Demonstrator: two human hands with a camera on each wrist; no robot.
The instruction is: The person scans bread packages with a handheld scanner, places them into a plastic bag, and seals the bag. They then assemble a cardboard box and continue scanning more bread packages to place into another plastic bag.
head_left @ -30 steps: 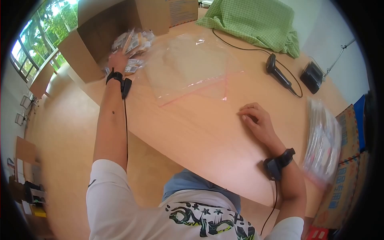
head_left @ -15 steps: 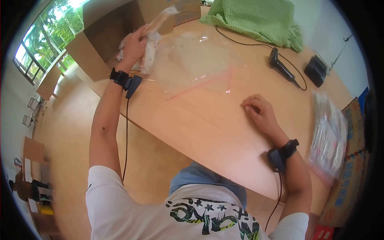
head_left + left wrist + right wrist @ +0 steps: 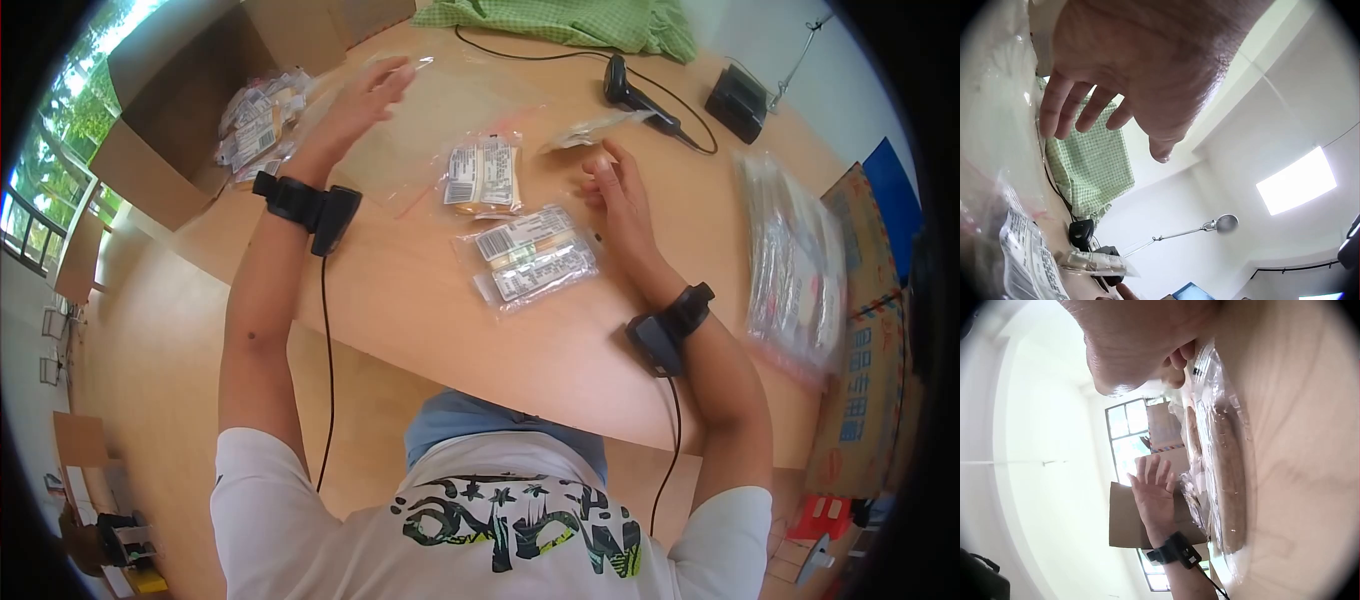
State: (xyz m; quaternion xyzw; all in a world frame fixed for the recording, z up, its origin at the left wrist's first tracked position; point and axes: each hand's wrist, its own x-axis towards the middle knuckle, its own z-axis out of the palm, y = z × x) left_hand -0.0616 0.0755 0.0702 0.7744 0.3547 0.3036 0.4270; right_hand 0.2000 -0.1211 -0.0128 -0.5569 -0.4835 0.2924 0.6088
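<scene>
My left hand (image 3: 362, 108) hovers above a large clear plastic bag (image 3: 420, 120), fingers spread and palm bare in the left wrist view. Right of it lie two clear food packets with printed white labels, one farther off (image 3: 483, 175) and one nearer me (image 3: 540, 258). A third packet (image 3: 592, 130) appears tilted just beyond the fingertips of my right hand (image 3: 624, 205). That hand rests at the table with fingers loosely bent and nothing held. More labelled packets (image 3: 258, 120) are heaped at the mouth of an open cardboard box (image 3: 150, 175).
A black barcode scanner (image 3: 640, 105) with its cable lies at the back, beside a black stand (image 3: 738, 103). Green checked cloth (image 3: 570, 22) covers something at the far edge. A stack of flat plastic bags (image 3: 795, 270) lies on the right by printed cardboard (image 3: 860, 360).
My left hand took packets from the heap, swung right and let them go; three now show mid-table near my right hand. The right hand has stayed nearly in place, its fingers slightly raised.
</scene>
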